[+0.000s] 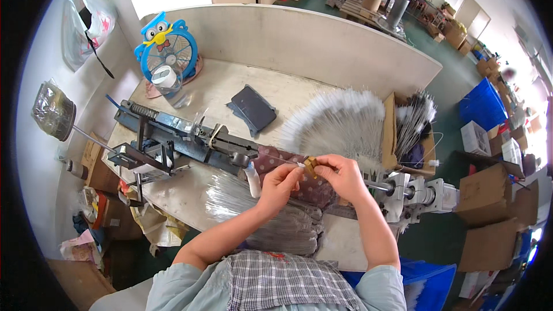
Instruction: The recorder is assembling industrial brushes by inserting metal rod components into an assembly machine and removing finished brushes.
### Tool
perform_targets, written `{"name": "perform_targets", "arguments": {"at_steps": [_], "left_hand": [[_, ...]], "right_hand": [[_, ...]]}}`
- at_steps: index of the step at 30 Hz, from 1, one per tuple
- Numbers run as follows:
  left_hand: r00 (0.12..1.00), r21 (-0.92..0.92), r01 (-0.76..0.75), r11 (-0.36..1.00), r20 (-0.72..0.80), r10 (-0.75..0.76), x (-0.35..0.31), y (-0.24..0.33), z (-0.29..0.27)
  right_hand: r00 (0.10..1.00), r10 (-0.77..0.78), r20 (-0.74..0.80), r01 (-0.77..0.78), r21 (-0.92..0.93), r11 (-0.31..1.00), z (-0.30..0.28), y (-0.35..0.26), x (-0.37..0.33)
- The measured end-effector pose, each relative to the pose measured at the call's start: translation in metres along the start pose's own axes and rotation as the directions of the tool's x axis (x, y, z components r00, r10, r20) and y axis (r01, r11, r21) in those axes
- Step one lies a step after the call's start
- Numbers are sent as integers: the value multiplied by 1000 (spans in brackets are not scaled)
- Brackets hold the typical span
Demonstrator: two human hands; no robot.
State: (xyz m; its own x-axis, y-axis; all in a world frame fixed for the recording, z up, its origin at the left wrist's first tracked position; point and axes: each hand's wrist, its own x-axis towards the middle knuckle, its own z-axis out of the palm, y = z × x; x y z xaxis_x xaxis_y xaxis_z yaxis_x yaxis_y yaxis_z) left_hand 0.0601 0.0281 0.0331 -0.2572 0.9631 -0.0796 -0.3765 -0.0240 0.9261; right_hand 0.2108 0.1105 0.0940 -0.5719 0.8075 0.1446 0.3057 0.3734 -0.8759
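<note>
My left hand (280, 185) is closed in a pinch around a thin wire with a small white bit at its end. Close beside it, my right hand (341, 174) grips a small brass-coloured block (310, 167), almost touching the white bit. Both hands are above a dark red dotted cloth (315, 192). Just left of my left hand stands a white bottle-like thing (252, 181). A long black metal bench device (199, 137) runs away to the left. Many thin wires (282, 227) lie bundled below my forearms.
Fanned white-tipped wire brushes (340, 118) cover the table's right side, beside a cardboard box (390, 138). A silver shaft machine (412, 194) sits at the right edge. Farther back are a dark phone-like slab (253, 109), a clear jar (167, 80) and a blue fan (183, 46).
</note>
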Motion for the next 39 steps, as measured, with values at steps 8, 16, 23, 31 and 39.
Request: {"name": "perform_targets", "arguments": {"at_steps": [8,16,23,31,39], "left_hand": [[986,-27,16,1000,-166,-20,-5,8,-4],[949,-260,125,957,-250,-192,-3,28,-20],[968,-186,84,979,-217,-124,-9,23,-30],[952,-355,166,920,-186,-244,-6,34,-27],[960,-517,-29,856,-253,-121,-4,20,-21]], "right_hand": [[978,-196,70,205,-158,966,-9,-8,2],[931,-354,87,345,-528,776,54,-16,52],[980,-143,135,179,-308,935,53,-28,46],[992,-86,89,111,-319,941,57,-31,41],[863,-495,-102,339,-610,717,79,-31,33]]}}
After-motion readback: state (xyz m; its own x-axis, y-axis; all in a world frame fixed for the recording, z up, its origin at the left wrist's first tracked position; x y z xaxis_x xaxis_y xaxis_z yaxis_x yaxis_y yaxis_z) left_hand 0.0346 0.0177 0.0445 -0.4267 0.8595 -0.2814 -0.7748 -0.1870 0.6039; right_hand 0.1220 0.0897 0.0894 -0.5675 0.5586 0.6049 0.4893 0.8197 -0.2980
